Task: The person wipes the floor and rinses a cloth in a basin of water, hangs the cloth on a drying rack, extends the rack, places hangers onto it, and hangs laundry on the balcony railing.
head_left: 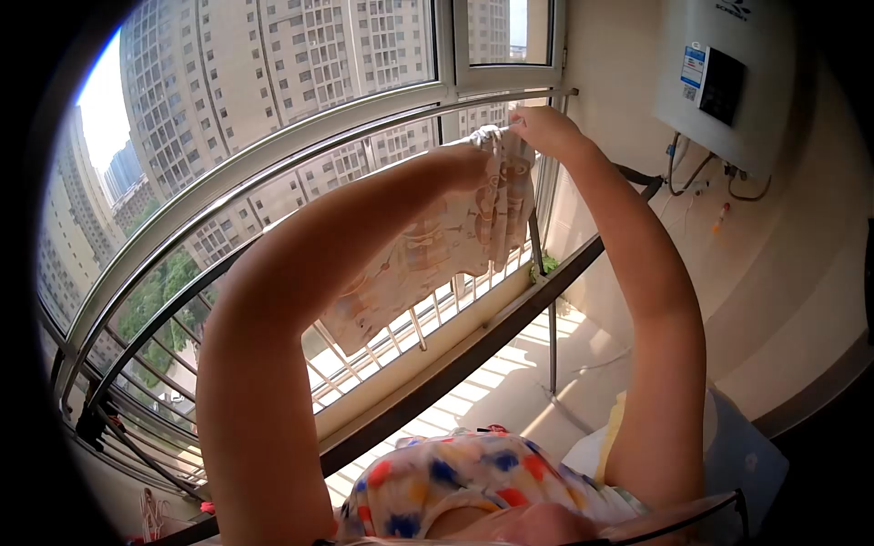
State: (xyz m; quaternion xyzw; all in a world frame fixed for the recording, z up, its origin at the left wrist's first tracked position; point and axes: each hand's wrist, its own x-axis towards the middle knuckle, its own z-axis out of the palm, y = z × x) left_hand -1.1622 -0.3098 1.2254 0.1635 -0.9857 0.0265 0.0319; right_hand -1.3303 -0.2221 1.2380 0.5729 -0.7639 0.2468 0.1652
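Note:
A pale patterned cloth hangs in front of the window railing, its upper edge bunched and gathered. My right hand is closed in a pinch on the top right corner of this cloth, close to the end of the upper rail. My left hand is at the gathered top part, closed against the cloth; its fingertips are mostly hidden by the folds. Below the hands, the cloth drapes down and to the left, partly behind my left forearm.
A metal rail curves along the window. A dark drying-rack bar crosses below the cloth, with a thin leg on the tiled floor. On the right wall hangs a water heater with hoses under it. Tall buildings stand outside.

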